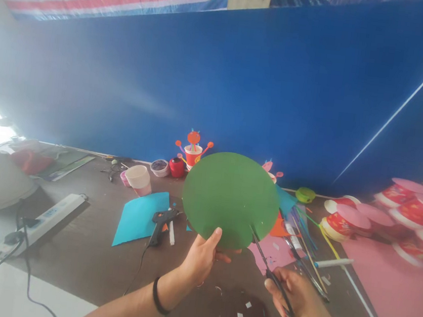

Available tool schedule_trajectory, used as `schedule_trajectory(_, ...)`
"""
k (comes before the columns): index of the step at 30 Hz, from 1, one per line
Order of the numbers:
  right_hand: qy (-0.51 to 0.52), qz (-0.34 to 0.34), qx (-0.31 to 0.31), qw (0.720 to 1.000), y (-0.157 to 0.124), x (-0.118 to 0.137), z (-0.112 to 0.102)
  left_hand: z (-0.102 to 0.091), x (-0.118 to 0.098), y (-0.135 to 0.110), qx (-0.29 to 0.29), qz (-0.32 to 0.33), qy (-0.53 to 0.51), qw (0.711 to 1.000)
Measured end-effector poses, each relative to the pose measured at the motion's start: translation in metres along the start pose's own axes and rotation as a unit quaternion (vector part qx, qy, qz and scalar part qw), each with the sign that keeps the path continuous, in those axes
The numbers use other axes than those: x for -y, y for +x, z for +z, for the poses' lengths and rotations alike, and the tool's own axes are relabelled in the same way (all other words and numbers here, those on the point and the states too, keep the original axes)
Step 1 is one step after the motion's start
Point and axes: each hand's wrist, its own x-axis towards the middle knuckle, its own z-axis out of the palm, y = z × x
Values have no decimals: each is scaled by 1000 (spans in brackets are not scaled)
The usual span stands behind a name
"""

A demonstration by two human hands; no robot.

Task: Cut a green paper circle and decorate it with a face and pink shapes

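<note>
A green paper disc point(230, 196) is held up over the table by my left hand point(202, 259), the thumb on its front face and the other fingers behind it. My right hand point(290, 292) grips a pair of scissors point(262, 253) by the dark handles. The scissor blades reach the lower right edge of the disc, and one blade lies across its front. Whether the blades are fully closed is hard to see. Behind the disc, a decorated red paper cup point(192, 155) with orange paper circles is partly covered.
A black glue gun point(161, 224) rests by a blue paper sheet point(138, 216). At left lie a white power strip point(50, 219) and its cables. Several red cups with pink discs point(353, 218) stand at right near pink paper point(391, 291). White scraps point(248, 305) dot the table front.
</note>
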Motion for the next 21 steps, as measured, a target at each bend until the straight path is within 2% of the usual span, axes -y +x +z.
schedule_trajectory(4,18,9,-14,1000,-7,12,1,-2,1,1,0,-5,4,1000)
schedule_trajectory(8,17,19,0,1000,-12,23,-1,-2,-1,2,4,-8,16,1000)
schedule_trajectory(15,0,29,8,1000,-9,18,-6,-7,-3,4,20,-2,21,1000)
schedule_trajectory(21,16,5,6,1000,-14,16,-8,-9,-5,6,32,0,35,999)
